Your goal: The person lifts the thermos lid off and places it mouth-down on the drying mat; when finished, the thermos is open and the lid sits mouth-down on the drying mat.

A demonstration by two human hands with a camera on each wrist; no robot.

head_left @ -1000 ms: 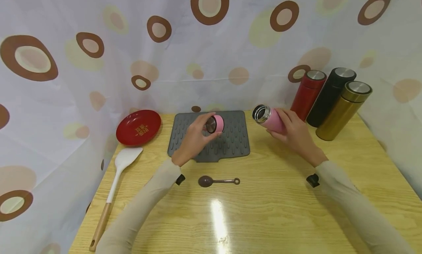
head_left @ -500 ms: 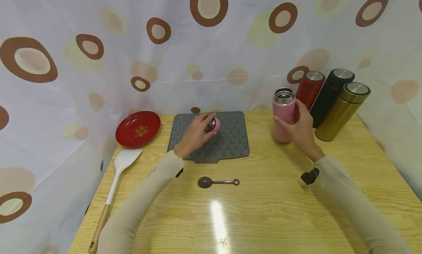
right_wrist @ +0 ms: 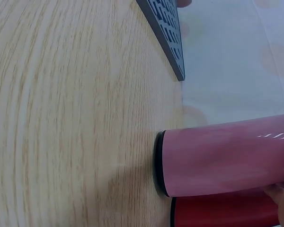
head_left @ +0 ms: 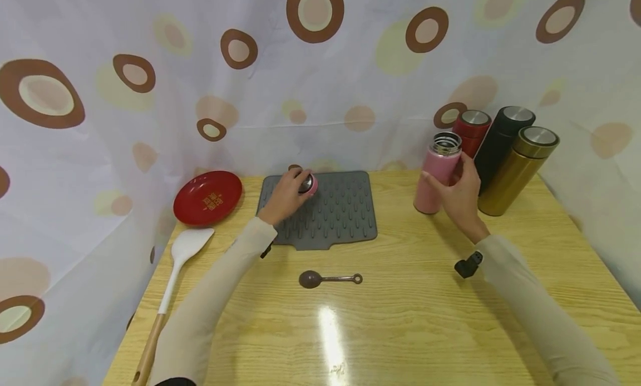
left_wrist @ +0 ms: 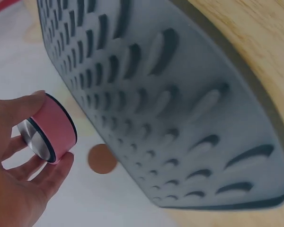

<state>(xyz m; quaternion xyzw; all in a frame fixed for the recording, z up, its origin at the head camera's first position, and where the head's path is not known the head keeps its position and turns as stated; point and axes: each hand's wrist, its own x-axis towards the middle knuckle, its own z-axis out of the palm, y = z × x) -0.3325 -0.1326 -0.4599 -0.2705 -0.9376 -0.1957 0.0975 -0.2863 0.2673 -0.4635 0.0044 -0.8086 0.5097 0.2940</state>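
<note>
My left hand (head_left: 284,196) pinches a pink lid (head_left: 312,186) between thumb and fingers, over the back left of a grey drying mat (head_left: 345,208). In the left wrist view the lid (left_wrist: 58,124) is held on its side, its silver top turned toward the palm. My right hand (head_left: 462,192) grips a lidless pink thermos bottle (head_left: 434,177), whose steel mouth faces up. The bottle stands nearly upright, leaning slightly right, in front of a red thermos (head_left: 472,133). In the right wrist view, the bottle's black base (right_wrist: 160,163) is close over the wooden table (right_wrist: 75,118).
Right of the bottle stand a black thermos (head_left: 503,141) and a gold thermos (head_left: 518,172). A brown spoon (head_left: 311,279) lies in front of the mat. On the left are a red plate (head_left: 207,199) and a white spatula (head_left: 175,269) with a wooden handle. A patterned curtain (head_left: 280,102) hangs behind.
The pink bottle has gone from tilted left to nearly upright and moved right with my right hand. My left hand has carried the lid a little left and back.
</note>
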